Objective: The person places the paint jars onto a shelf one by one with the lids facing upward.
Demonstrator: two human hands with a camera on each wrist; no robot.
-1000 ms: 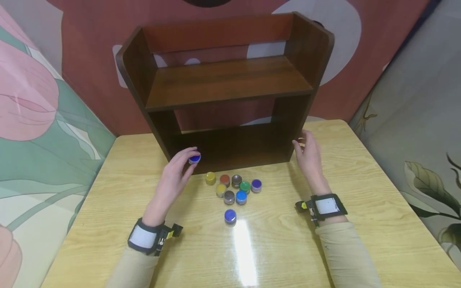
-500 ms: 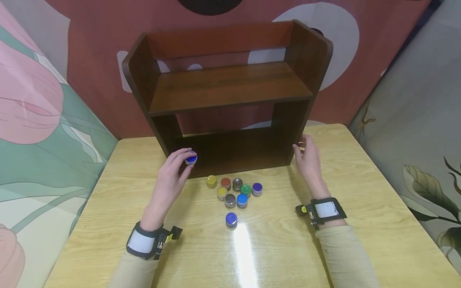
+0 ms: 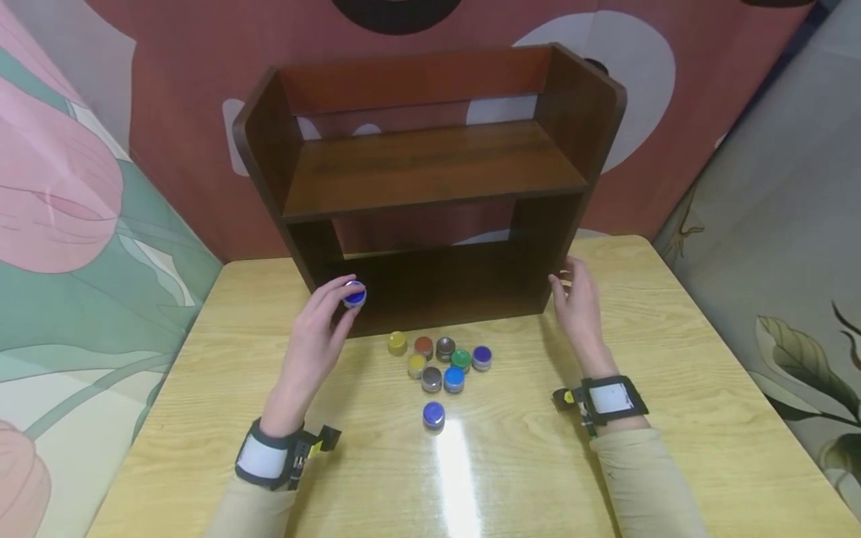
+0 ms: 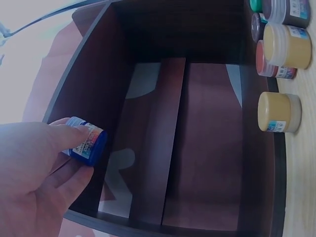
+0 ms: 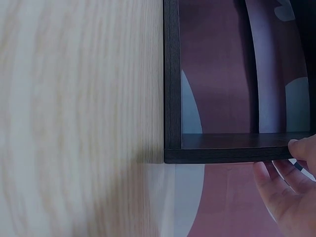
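Observation:
My left hand [image 3: 315, 329] pinches a small paint jar with a blue lid [image 3: 353, 298] between thumb and fingers. It holds the jar up before the lower left of a dark brown wooden shelf [image 3: 430, 172]. In the left wrist view the paint jar [image 4: 89, 143] is tilted, its printed label showing. At the shelf's right side, my right hand [image 3: 580, 305] holds the side panel. The right wrist view has the thumb [image 5: 302, 148] at the panel's front edge and the fingers on its outer face. Some of those fingers are partly hidden.
Several more paint jars stand on the wooden table [image 3: 525, 463] before the shelf, among them a yellow jar [image 3: 397, 344], a green jar [image 3: 460, 360] and a purple jar [image 3: 481, 358]. Another blue jar [image 3: 433, 415] stands nearer. A patterned cloth [image 3: 181, 97] hangs behind.
The left hand has shifted slightly left with the blue jar, which has tipped a little. The right hand stays at the shelf's side. The head view has tilted up slightly.

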